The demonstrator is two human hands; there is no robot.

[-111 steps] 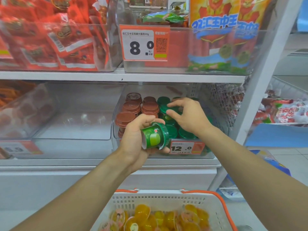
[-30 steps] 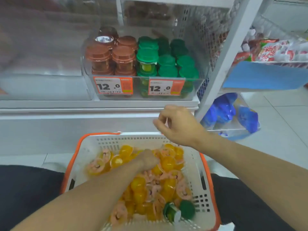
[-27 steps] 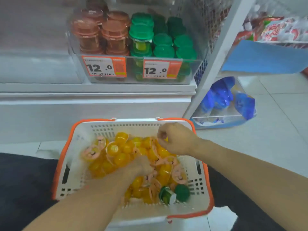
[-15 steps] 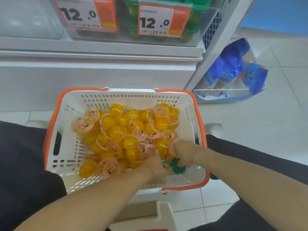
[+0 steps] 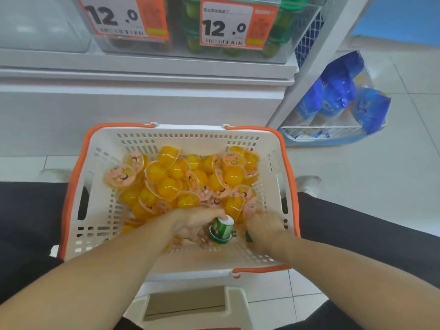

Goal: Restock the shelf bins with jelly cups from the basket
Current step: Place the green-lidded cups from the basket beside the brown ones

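Note:
A white basket with orange rim (image 5: 102,148) rests between my knees, filled with several yellow jelly cups (image 5: 166,184). Both hands are down at its near right corner. My left hand (image 5: 192,226) is curled around a green jelly cup (image 5: 221,228) that lies tilted with its white base up. My right hand (image 5: 264,231) is closed over a second green cup (image 5: 248,236), of which only a sliver shows. Above, the clear shelf bin (image 5: 285,44) with green cups carries a 12.0 price tag.
A second clear bin (image 5: 133,46) with another 12.0 tag sits to the left on the white shelf (image 5: 142,67). Blue packets (image 5: 338,96) fill a low wire rack at the right. A white stool (image 5: 190,308) stands beneath the basket.
Both hands moved from the shelf bin down into the basket and to its near right corner. The left hand has now closed on a green cup, and the right covers the other.

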